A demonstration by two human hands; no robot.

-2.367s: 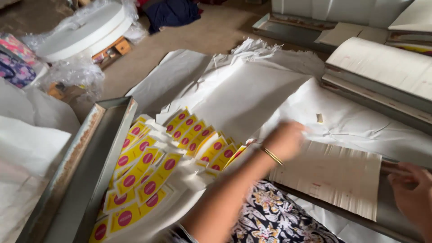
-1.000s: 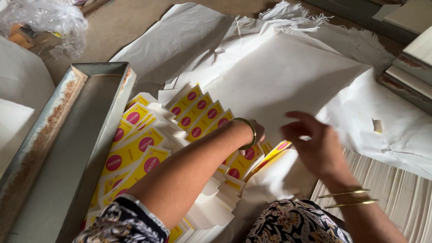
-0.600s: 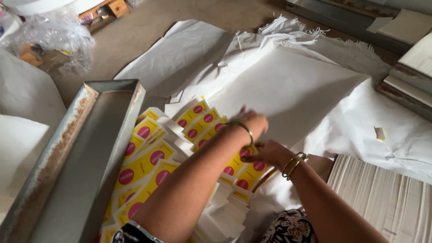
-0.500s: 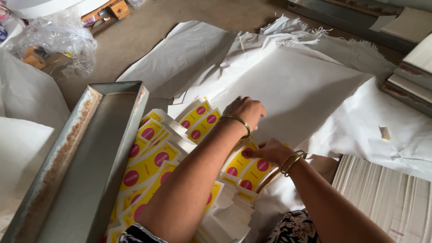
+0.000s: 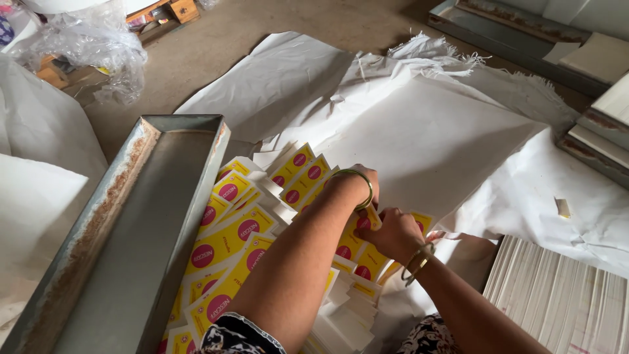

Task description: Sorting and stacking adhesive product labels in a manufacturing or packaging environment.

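Yellow stuff: flat yellow card labels with pink round spots (image 5: pixel 229 229), fanned in overlapping stacks on white paper, just right of the tray.
Head view, L hand: left hand (image 5: pixel 362 183) w/ gold bangle, curled over the top edge of a stack near centre; fingers bent down onto the labels, pinching a few.
Head view, R hand: right hand (image 5: pixel 392 233), bangles at wrist, closed round the same bunch of labels from the right side; thumb & fingers grip the edges. Hands touching each other.
Tray: long grey metal tray w/ rusty rim (image 5: pixel 118 216), left of the labels, running diag. from lower left up to centre.
Paper: big crumpled white paper sheets (image 5: pixel 426 131) under & beyond the labels.
Side stack: pile of white sheets (image 5: pixel 557 295) at lower right, apart from hands.
Bg: clear plastic bag (image 5: pixel 92 46) top left on bare floor.
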